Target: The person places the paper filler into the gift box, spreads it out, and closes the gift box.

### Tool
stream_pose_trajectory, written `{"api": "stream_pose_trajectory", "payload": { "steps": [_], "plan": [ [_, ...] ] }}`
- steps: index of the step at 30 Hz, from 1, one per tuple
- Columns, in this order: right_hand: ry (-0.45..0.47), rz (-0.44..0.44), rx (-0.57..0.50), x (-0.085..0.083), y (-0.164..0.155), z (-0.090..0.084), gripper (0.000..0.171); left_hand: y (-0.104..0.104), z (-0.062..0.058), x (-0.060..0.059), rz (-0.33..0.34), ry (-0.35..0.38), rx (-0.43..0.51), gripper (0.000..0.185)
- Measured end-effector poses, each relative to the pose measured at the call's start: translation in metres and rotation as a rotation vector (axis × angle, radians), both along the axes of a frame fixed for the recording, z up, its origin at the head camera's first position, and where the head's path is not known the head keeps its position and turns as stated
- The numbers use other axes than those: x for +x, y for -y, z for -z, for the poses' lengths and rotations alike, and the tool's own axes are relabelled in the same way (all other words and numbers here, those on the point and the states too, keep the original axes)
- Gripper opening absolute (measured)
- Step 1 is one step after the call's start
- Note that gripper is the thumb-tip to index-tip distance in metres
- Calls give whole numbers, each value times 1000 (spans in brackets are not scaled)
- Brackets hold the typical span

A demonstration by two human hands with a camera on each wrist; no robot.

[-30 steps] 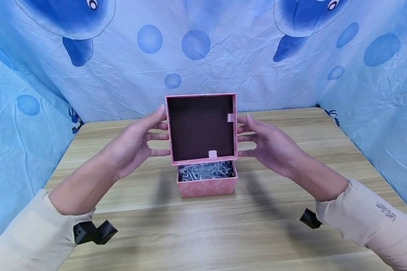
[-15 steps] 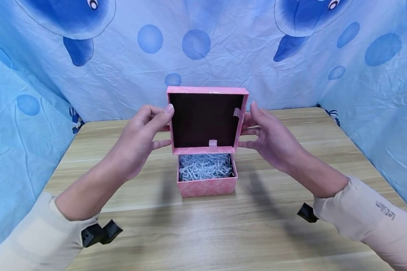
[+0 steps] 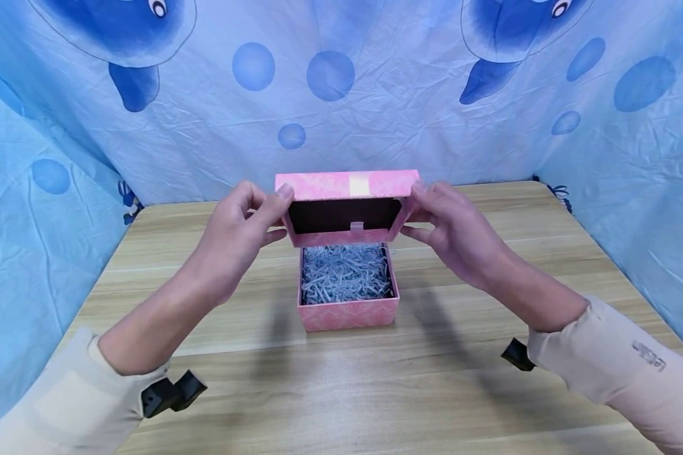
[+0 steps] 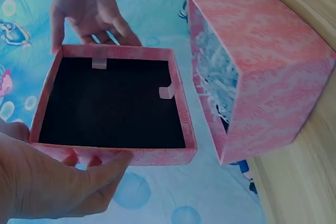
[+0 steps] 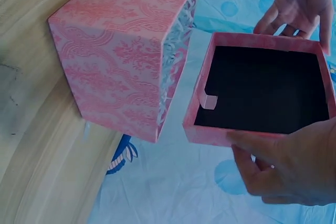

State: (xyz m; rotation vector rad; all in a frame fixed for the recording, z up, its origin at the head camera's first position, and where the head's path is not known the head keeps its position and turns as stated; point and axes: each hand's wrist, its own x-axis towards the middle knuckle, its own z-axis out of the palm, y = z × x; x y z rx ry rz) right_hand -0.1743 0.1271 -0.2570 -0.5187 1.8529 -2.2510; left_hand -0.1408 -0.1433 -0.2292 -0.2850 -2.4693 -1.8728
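Both hands hold a pink box lid (image 3: 319, 187) in the air, tilted so that part of its black inside shows. At its left side, my left hand (image 3: 236, 234) grips the edge, thumb at the near corner. My right hand (image 3: 461, 230) grips the opposite side the same way. Two small pale tabs stick to the lid's inner walls in the left wrist view. Below and nearer to me, a pink patterned box (image 3: 350, 314) stands upright on the table, filled with pale blue shredded paper (image 3: 344, 275). The lid hangs above the box's far edge and hides part of it.
The box stands on a light wood-grain table (image 3: 341, 392). Behind and beside the table hangs a blue cloth (image 3: 375, 120) printed with whales and round spots. A small black wrist camera (image 3: 173, 392) shows at the left sleeve, with another at the right.
The lid has tipped from facing me to leaning downward, so its near outer side shows. More of the shredded paper is uncovered. Both thumbs have come onto the lid's corners.
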Motion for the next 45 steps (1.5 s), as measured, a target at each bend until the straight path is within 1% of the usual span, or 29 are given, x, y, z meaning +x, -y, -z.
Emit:
{"api": "stream_pose_trajectory", "payload": {
  "steps": [4,8,12,16,20,22,24,27,29,32,36,40,45],
  "plan": [
    [3,-1,32,2,-2,1,19,4,3,-1,-16,4,-79,43],
    [-3,9,44,3,-3,1,16,8,6,-1,0,14,-152,40],
    [-20,23,93,4,-4,-1,15,12,8,-1,31,-19,-217,39],
    [-41,41,192,5,-7,0,13,17,10,-3,65,-57,-262,36],
    [-118,62,358,6,-12,3,19,20,14,-4,116,-71,-265,33],
    [-159,68,428,6,-14,4,22,20,17,-5,147,-74,-236,31],
    [-194,72,468,7,-16,5,24,20,20,-6,172,-78,-197,29],
    [-217,66,476,7,-17,9,27,20,23,-6,194,-85,-150,28],
    [-234,63,470,7,-17,11,28,21,25,-6,195,-95,-150,28],
    [-268,65,459,7,-18,15,28,21,27,-5,192,-112,-179,29],
    [-321,74,454,6,-19,18,27,20,29,-3,170,-141,-220,31],
    [-339,73,454,6,-19,22,26,19,33,-2,141,-170,-239,32],
    [-351,64,465,6,-19,28,25,17,38,-2,122,-201,-246,33]
  ]
}}
